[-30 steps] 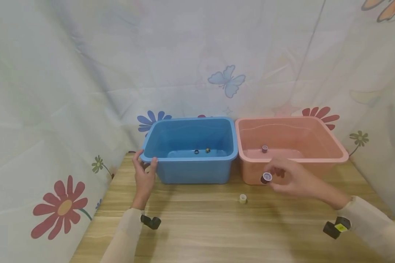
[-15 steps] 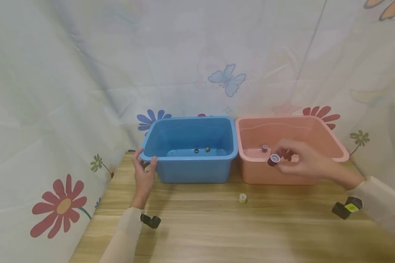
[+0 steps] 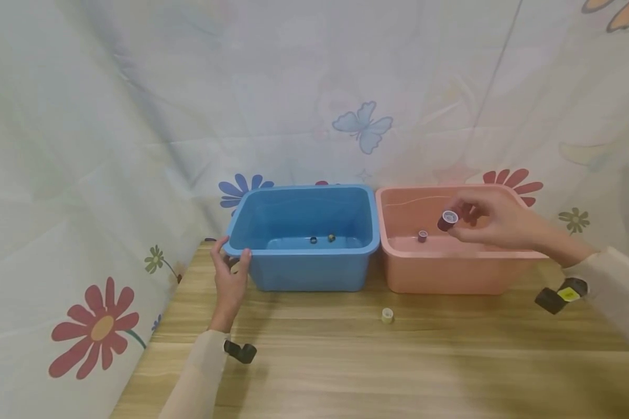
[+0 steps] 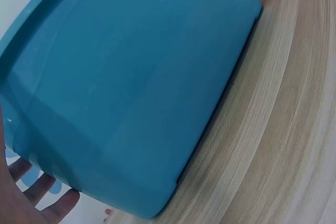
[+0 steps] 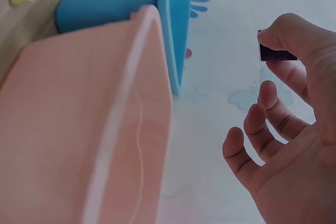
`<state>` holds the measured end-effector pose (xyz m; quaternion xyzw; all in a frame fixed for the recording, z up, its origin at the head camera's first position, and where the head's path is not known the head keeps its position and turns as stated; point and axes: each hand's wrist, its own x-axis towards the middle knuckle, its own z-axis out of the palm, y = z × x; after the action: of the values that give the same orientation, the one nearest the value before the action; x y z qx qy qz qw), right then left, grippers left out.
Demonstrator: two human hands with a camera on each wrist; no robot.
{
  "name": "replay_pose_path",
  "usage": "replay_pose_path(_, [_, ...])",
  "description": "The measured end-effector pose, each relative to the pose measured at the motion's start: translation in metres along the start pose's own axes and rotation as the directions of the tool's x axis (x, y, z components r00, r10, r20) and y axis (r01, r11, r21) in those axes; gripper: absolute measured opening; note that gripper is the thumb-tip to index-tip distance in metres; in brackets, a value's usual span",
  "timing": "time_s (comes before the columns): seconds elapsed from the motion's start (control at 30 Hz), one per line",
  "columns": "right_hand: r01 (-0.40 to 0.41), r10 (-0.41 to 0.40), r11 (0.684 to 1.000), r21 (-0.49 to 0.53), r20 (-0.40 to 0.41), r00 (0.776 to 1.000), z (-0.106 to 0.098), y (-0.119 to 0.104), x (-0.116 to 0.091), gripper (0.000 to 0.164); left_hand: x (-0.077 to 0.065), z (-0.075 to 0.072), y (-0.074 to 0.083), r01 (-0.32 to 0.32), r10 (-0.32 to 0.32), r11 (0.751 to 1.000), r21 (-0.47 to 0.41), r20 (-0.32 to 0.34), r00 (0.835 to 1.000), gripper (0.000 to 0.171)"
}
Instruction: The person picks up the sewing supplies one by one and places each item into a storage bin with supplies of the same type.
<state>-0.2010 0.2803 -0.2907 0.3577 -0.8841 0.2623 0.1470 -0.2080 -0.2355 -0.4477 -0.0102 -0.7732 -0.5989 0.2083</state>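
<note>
My right hand (image 3: 498, 221) pinches a small dark purple thread spool (image 3: 448, 219) with a pale ringed end between thumb and forefinger, above the pink tub (image 3: 440, 273). In the right wrist view, the spool's dark side (image 5: 276, 54) shows and the other fingers are spread loosely. A lighter purple spool (image 3: 423, 236) lies inside the pink tub. My left hand (image 3: 230, 288) grips the near left corner of the blue tub (image 3: 309, 273), thumb at the front rim and fingers along the left side.
A pale yellow spool (image 3: 387, 315) stands on the wooden table (image 3: 314, 366) before the tubs. Two small round objects, one dark (image 3: 313, 240) and one brownish (image 3: 331, 238), lie in the blue tub. A printed curtain (image 3: 293, 87) hangs behind.
My right hand has risen and moved right, carrying the dark purple spool from in front of the pink tub to above its opening. My left hand has stayed on the blue tub.
</note>
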Motion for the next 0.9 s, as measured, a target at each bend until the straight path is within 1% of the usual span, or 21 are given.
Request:
replay_pose_path(0.07, [-0.082,0.079,0.995,0.056,0.045,0.996,-0.004,0.002,0.001,0.034,0.0,0.0,0.0,0.006,-0.006,1.0,0.001,0.001,1.0,0.069])
replay_pose_path(0.13, [-0.148,0.141,0.985,0.088,0.087,0.986,-0.008,0.004,0.003,0.03,0.0,0.0,0.0,0.01,-0.01,1.0,0.001,0.001,1.0,0.069])
replay_pose_path(0.2, [-0.187,0.175,0.977,0.103,0.116,0.978,-0.011,0.007,0.006,0.028,0.0,0.0,0.0,0.007,-0.007,1.0,0.003,0.001,1.0,0.069])
replay_pose_path(0.33, [-0.212,0.195,0.969,0.126,0.136,0.971,-0.016,0.013,0.012,0.028,0.0,0.0,0.001,-0.008,0.008,1.0,-0.001,-0.001,1.0,0.068])
replay_pose_path(0.57, [-0.247,0.232,0.961,0.123,0.122,0.965,-0.022,0.025,0.024,0.025,-0.001,0.0,0.001,-0.018,0.018,1.0,0.003,-0.005,1.0,0.067])
replay_pose_path(0.67, [-0.266,0.254,0.957,0.114,0.113,0.961,-0.024,0.032,0.028,0.026,-0.002,-0.001,0.002,-0.02,0.02,1.0,0.004,-0.005,1.0,0.067])
replay_pose_path(0.83, [-0.31,0.3,0.948,0.073,0.118,0.947,-0.026,0.042,0.034,0.026,-0.002,-0.001,0.003,-0.019,0.019,1.0,0.001,-0.003,1.0,0.068])
replay_pose_path(0.9, [-0.31,0.302,0.949,0.056,0.112,0.947,-0.027,0.047,0.037,0.025,-0.002,-0.001,0.003,-0.016,0.016,1.0,0.001,-0.006,1.0,0.068])
